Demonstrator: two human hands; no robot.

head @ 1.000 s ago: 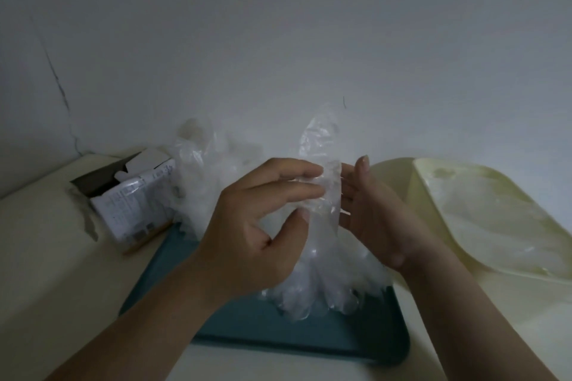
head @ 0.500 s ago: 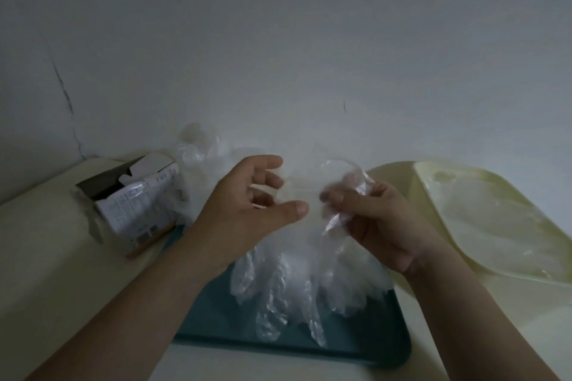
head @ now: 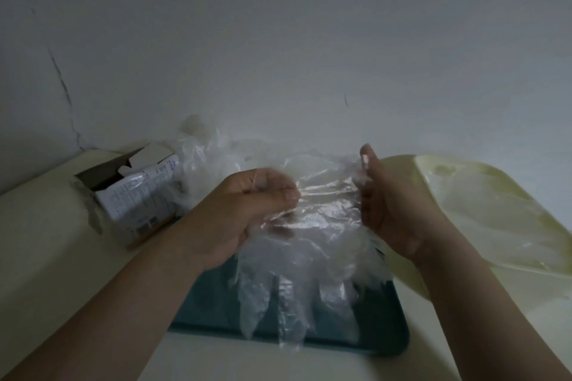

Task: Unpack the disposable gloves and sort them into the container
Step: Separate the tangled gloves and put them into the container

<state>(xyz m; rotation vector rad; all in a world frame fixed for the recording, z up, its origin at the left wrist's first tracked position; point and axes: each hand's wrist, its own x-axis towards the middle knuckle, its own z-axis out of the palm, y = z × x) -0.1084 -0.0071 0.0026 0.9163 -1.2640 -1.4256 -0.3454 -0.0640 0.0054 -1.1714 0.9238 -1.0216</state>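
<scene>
Though dimly lit, readable enough to log. Noted left hand [head: 247, 210] at centre frame, forearm rising from lower left; fingers curled in, pinching one side of glove cuff against thumb. Noted right hand [head: 390, 210] just right of centre, forearm rising from lower right, palm turned toward left hand, fingers pointing up; holding opposite side of cuff, exact pinch blurred at fingertips. Hands apart, at about the same height, with cuff pulled taut between.

Logged glove [head: 312, 244] as thin clear film, crinkled, catching glare across stretched band. Hanging cuff-up, fingers-down, over teal tray [head: 376, 335] at lower centre. Counted at least three film fingers dangling toward tray's front rim; cannot tell whether touching tray.

Recorded loose heap of more clear gloves [head: 210, 158] behind left hand, left of centre, against wall [head: 278, 40]. Further left, recorded opened carton [head: 133, 195] lying on its side on pale counter [head: 46, 257]. Recorded pale yellow container [head: 495, 210] at right edge of frame, just beside tray and just beyond right hand; filmy sheen inside, too faint to say what.

Not made out: right thumb. Hidden behind glove and hands: far part of tray. Cut off by frame edge: container's right end. Too small to read: carton print.
</scene>
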